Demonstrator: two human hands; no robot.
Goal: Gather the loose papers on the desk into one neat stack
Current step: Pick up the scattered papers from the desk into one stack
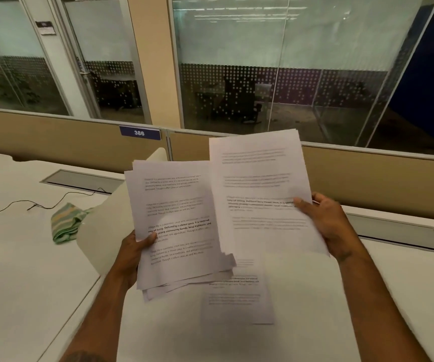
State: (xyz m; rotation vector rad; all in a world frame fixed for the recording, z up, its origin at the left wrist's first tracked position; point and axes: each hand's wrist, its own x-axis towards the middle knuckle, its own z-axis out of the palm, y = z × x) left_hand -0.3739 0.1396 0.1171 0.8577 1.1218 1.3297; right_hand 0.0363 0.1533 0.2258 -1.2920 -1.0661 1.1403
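Observation:
My left hand (134, 253) grips a fanned bundle of printed sheets (176, 220) by its left edge, held up above the desk. My right hand (325, 220) holds a second bundle of printed sheets (260, 184) by its right edge, thumb on top. The right bundle's lower left corner overlaps the left bundle. Below both, one printed sheet (239, 301) lies flat on the white desk (302, 322), its top part hidden by the held papers.
A green striped cloth (65, 224) lies on the neighbouring desk at left, near a black cable (27, 203). A cream divider panel (100, 231) stands between the desks. Beige partition (66, 142) with a "386" label (139, 133) runs behind. Grey cable trays (398, 232) sit at the back.

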